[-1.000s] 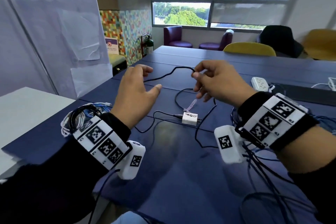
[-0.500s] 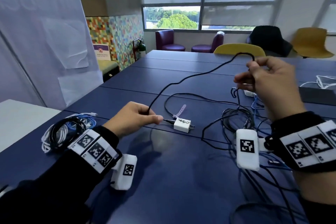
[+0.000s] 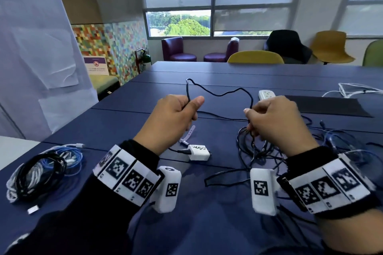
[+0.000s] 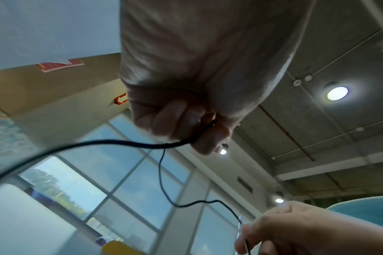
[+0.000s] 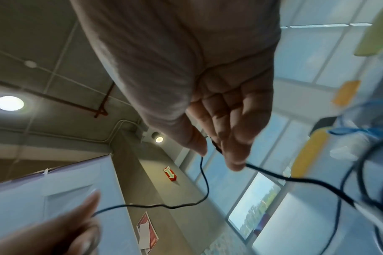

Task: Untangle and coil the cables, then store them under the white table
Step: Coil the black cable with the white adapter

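Observation:
A thin black cable point(image 3: 219, 93) arcs in the air between both hands above the dark blue table point(image 3: 207, 223). My left hand point(image 3: 176, 112) grips one part of it in curled fingers point(image 4: 170, 120), thumb on top. My right hand point(image 3: 269, 118) pinches the same black cable point(image 5: 204, 181) between thumb and fingers. From the left hand the cable runs down to a small white charger point(image 3: 198, 152) on the table. Below the right hand lies a tangle of dark and blue cables point(image 3: 323, 147).
A coiled bundle of black, white and blue cables point(image 3: 41, 170) lies at the table's left edge, beside a white table corner point(image 3: 12, 149). A white power strip point(image 3: 267, 94), a black mat point(image 3: 327, 105) and white cables point(image 3: 356, 89) lie farther back. Chairs stand behind.
My left hand rose from the table with the cable and my right hand came down and inward, so the hands now hold a short arc between them. The head view tilted lower.

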Demonstrator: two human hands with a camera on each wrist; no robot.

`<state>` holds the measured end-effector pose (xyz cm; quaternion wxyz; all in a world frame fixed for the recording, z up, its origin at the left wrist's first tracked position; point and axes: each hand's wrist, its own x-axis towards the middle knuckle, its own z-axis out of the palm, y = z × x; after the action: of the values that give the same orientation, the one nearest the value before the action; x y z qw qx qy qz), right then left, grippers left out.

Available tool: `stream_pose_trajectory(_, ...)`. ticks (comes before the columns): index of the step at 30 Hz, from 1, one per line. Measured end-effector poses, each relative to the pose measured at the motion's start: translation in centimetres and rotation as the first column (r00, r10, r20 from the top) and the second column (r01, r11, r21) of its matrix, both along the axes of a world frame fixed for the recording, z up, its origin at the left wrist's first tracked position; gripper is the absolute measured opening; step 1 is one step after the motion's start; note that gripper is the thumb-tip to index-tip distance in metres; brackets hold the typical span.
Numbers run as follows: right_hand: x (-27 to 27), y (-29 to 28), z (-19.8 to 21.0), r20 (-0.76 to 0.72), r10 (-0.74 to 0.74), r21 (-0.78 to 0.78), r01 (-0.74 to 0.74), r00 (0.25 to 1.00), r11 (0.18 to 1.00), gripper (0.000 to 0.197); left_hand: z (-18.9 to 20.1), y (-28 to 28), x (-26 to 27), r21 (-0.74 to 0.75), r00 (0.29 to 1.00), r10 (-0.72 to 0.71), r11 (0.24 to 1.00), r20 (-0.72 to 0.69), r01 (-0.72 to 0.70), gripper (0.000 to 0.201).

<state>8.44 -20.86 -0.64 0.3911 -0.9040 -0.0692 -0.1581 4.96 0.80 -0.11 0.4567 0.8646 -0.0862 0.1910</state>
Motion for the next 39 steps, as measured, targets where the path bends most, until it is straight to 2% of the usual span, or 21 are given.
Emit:
stream_pose_trajectory(2, -0.6, -0.4, 1.0, 0.143, -0.065, -0.236, 0.098, 0.988, 0.967, 0.035, 0.8, -1.4, 0.7, 0.048, 1.000, -0.011, 0.999, -0.017, 0.012, 0.052)
stream_pose_trajectory(3, -0.9, -0.5, 1.4, 0.191, -0.085, -0.297, 0.140, 0.978, 0.944, 0.037, 1.3, -1.9, 0.9, 0.052, 0.999, -0.025, 0.998, -0.030, 0.027, 0.054)
stream_pose_trajectory(6, -1.2, -0.9, 2.4, 0.298, -0.080, -0.315, 0.177, 0.951, 0.933, 0.041, 2.4, -3.3, 1.3, 0.062, 0.992, -0.096, 0.993, -0.077, 0.101, 0.055)
stream_pose_trajectory(8, -1.5, -0.9, 2.9, 0.417, 0.035, -0.262, 0.083, 0.908, 0.961, 0.030, 2.9, -4.1, 1.2, 0.097, 0.977, -0.161, 0.980, -0.136, 0.175, 0.048)
stream_pose_trajectory(9, -1.8, -0.7, 3.3, 0.484, 0.114, -0.230, 0.001, 0.868, 0.973, 0.017, 3.1, -4.4, 1.2, 0.116, 0.966, -0.195, 0.969, -0.172, 0.217, 0.044)
stream_pose_trajectory(10, -2.2, -0.5, 3.6, 0.515, 0.200, -0.227, -0.092, 0.834, 0.969, 0.013, 3.3, -4.8, 1.1, 0.134, 0.953, -0.227, 0.957, -0.201, 0.256, 0.041)
stream_pose_trajectory(12, -2.5, -0.3, 3.6, 0.480, 0.376, -0.296, -0.257, 0.792, 0.920, 0.046, 3.6, -5.3, 0.9, 0.158, 0.931, -0.282, 0.933, -0.232, 0.322, 0.036)
stream_pose_trajectory(14, -2.5, -0.1, 3.6, 0.383, 0.481, -0.334, -0.368, 0.789, 0.868, 0.061, 3.6, -5.4, 0.6, 0.177, 0.923, -0.315, 0.918, -0.221, 0.356, 0.033)
stream_pose_trajectory(17, -2.3, -0.1, 3.2, 0.284, 0.514, -0.268, -0.448, 0.809, 0.853, 0.047, 3.7, -4.3, 0.3, 0.106, 0.914, -0.368, 0.915, -0.173, 0.389, 0.027)
stream_pose_trajectory(22, -1.7, -0.7, 3.5, 0.369, 0.450, -0.204, -0.401, 0.813, 0.893, 0.016, 3.2, -2.6, 0.5, -0.042, 0.885, -0.451, 0.893, -0.116, 0.449, 0.021)
stream_pose_trajectory(25, -1.7, -0.9, 3.4, 0.376, 0.400, -0.115, -0.387, 0.836, 0.915, 0.014, 1.7, -2.1, 0.4, -0.084, 0.875, -0.476, 0.879, -0.089, 0.470, 0.017)
stream_pose_trajectory(28, -1.9, -0.9, 3.5, 0.373, 0.401, -0.035, -0.419, 0.837, 0.907, 0.016, 0.3, -1.3, 0.2, -0.108, 0.895, -0.438, 0.897, -0.088, 0.428, 0.016)
stream_pose_trajectory(32, -2.0, -1.6, 4.4, 0.459, 0.301, 0.069, -0.371, 0.836, 0.926, 0.012, -1.1, -0.4, -0.7, -0.186, 0.915, -0.390, 0.911, -0.103, 0.368, 0.020)
stream_pose_trajectory(35, -1.9, -1.9, 4.5, 0.470, 0.229, 0.163, -0.339, 0.852, 0.926, 0.011, -1.5, -0.2, -1.7, -0.430, 0.875, -0.472, 0.815, -0.104, 0.389, 0.021)
stream_pose_trajectory(39, -2.2, -1.6, 3.9, 0.447, 0.159, 0.185, -0.265, 0.880, 0.946, 0.012, -1.0, -0.5, -3.7, -0.742, 0.773, -0.635, 0.514, 0.008, 0.430, 0.017)
